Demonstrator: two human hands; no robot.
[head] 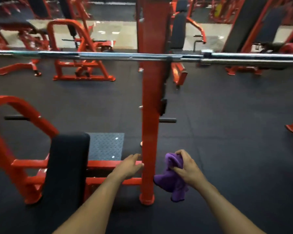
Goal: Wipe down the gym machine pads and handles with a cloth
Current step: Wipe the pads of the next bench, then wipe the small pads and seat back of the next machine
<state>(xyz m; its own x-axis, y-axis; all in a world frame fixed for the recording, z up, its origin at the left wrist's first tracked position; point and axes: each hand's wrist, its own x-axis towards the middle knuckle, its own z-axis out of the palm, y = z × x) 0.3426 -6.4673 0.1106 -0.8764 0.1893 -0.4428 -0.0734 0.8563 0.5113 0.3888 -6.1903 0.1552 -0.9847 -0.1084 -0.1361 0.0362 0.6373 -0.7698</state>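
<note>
My right hand (187, 168) grips a bunched purple cloth (172, 180), which hangs just right of the red upright post (150, 102) of a bench rack. My left hand (129, 165) is held out with relaxed, nearly straight fingers just left of that post, holding nothing; whether it touches the post I cannot tell. A black bench pad (66, 166) lies at the lower left. A chrome barbell (108, 56) crosses the whole view, resting on the post. Short black pegs (167, 120) stick out of the post.
A grey tread plate (106, 146) sits behind the bench pad within the red frame (24, 108). Other red machines (79, 48) with black pads (178, 31) stand beyond the bar. Dark rubber flooring (227, 132) spreads to the right.
</note>
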